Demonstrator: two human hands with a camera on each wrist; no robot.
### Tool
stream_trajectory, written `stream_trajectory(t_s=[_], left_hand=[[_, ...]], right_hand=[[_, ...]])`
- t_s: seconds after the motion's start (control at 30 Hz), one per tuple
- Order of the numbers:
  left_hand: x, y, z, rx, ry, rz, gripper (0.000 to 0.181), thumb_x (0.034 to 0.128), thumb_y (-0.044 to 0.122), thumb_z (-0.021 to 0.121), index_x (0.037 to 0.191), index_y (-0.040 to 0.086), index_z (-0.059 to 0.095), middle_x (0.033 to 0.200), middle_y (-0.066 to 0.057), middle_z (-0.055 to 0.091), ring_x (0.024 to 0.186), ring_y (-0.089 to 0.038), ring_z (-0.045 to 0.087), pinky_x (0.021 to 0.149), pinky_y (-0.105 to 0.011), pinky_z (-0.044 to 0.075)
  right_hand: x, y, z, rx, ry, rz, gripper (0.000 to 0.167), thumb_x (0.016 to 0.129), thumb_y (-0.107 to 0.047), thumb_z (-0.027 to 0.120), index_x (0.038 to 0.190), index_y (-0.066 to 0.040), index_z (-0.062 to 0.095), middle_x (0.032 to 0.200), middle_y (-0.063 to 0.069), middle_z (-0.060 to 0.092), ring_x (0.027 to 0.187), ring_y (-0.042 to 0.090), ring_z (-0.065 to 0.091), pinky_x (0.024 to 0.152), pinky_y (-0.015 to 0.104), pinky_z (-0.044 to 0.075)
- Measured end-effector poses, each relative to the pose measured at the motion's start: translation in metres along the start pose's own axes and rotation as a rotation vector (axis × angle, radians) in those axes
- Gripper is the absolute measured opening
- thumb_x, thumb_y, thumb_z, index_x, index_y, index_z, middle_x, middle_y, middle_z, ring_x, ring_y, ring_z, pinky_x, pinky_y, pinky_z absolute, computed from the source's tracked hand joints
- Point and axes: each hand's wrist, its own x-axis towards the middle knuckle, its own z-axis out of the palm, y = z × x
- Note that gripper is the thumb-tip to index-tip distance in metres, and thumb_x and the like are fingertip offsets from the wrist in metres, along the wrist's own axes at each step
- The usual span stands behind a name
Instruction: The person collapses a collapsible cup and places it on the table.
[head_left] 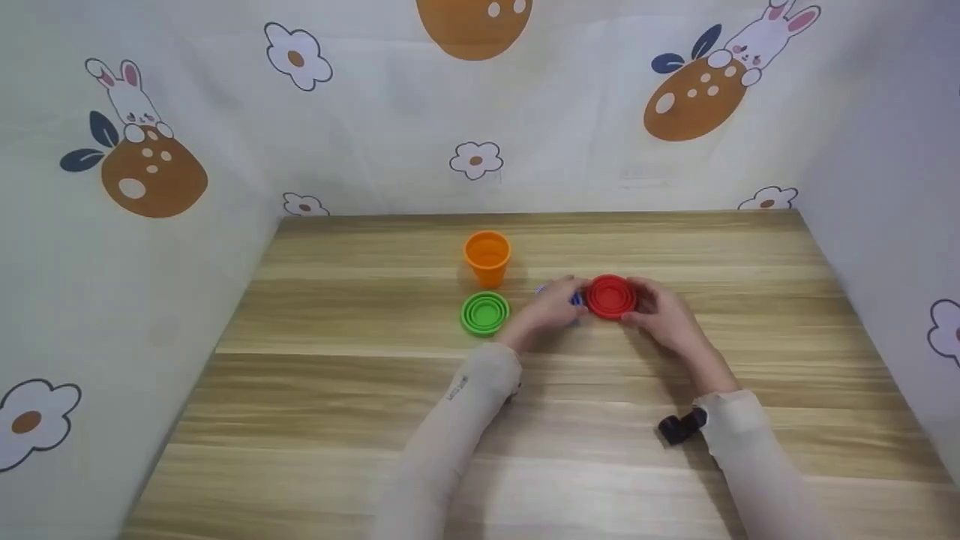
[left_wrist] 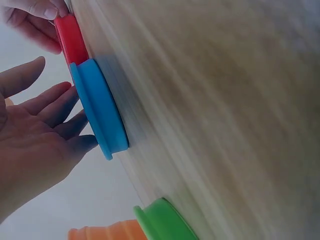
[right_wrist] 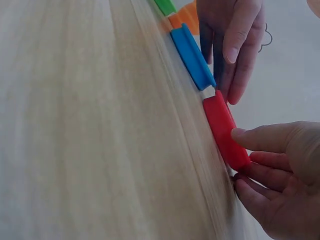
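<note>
My right hand (head_left: pixel 667 315) grips a red collapsible cup (head_left: pixel 611 298), pressed flat into rings, with the thumb on its near side and fingers round its right side. Just left of it, my left hand (head_left: pixel 556 301) hovers over a flattened blue collapsible cup (left_wrist: pixel 102 107), its fingers loosely extended. In the left wrist view, those fingertips reach the blue cup's rim with the thumb apart. The blue cup lies on the table beside the red one, mostly hidden by the left hand in the head view.
A flattened green collapsible cup (head_left: pixel 485 314) lies left of the left hand. Behind it stands an orange cup (head_left: pixel 487 259), extended to full height. The wooden table (head_left: pixel 337 420) meets patterned cloth walls (head_left: pixel 390 112) at the back and sides.
</note>
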Motion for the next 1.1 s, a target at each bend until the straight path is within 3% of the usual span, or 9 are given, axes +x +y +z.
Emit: stream_trajectory(t_s=[0.2, 0.4, 0.7, 1.0, 1.1], left_hand=[[-0.005, -0.002, -0.008, -0.115, 0.069, -0.016, 0.054, 0.0976, 0.008, 0.058, 0.149, 0.004, 0.042, 0.152, -0.011, 0.049, 0.144, -0.026, 0.042, 0.123, -0.035, 0.03], [-0.012, -0.002, -0.023, -0.205, 0.124, -0.011, 0.055, 0.0983, 0.01, 0.058, 0.15, 0.008, 0.041, 0.154, -0.007, 0.048, 0.146, -0.024, 0.04, 0.123, -0.037, 0.03], [-0.024, -0.004, -0.055, -0.194, 0.253, 0.024, 0.052, 0.099, 0.014, 0.059, 0.149, 0.01, 0.045, 0.152, -0.004, 0.05, 0.145, -0.021, 0.041, 0.123, -0.037, 0.031], [-0.043, -0.021, -0.081, -0.217, 0.403, 0.074, 0.049, 0.0972, 0.009, 0.059, 0.145, 0.007, 0.048, 0.151, -0.009, 0.051, 0.143, -0.025, 0.044, 0.122, -0.038, 0.034], [-0.05, -0.029, -0.087, -0.229, 0.451, 0.065, 0.05, 0.0964, 0.008, 0.059, 0.145, 0.01, 0.049, 0.15, -0.008, 0.052, 0.137, -0.027, 0.05, 0.117, -0.04, 0.04]], right_hand=[[0.002, -0.004, -0.001, 0.017, 0.011, -0.017, 0.064, 0.089, 0.004, 0.065, 0.146, 0.01, 0.037, 0.149, 0.034, 0.041, 0.141, 0.045, 0.04, 0.119, 0.05, 0.035], [0.006, -0.011, -0.001, 0.009, 0.047, -0.007, 0.06, 0.092, 0.0, 0.065, 0.146, 0.009, 0.039, 0.15, 0.031, 0.043, 0.14, 0.044, 0.043, 0.116, 0.049, 0.038], [0.02, -0.033, 0.01, -0.033, 0.144, -0.04, 0.055, 0.093, -0.005, 0.066, 0.143, 0.005, 0.047, 0.147, 0.025, 0.05, 0.142, 0.039, 0.041, 0.121, 0.049, 0.032], [0.036, -0.054, 0.03, 0.015, 0.13, -0.092, 0.051, 0.092, -0.002, 0.066, 0.14, 0.006, 0.049, 0.144, 0.025, 0.052, 0.139, 0.038, 0.046, 0.117, 0.047, 0.039], [0.041, -0.061, 0.039, 0.035, 0.117, -0.105, 0.051, 0.092, -0.002, 0.066, 0.139, 0.006, 0.049, 0.144, 0.025, 0.053, 0.139, 0.038, 0.047, 0.118, 0.047, 0.039]])
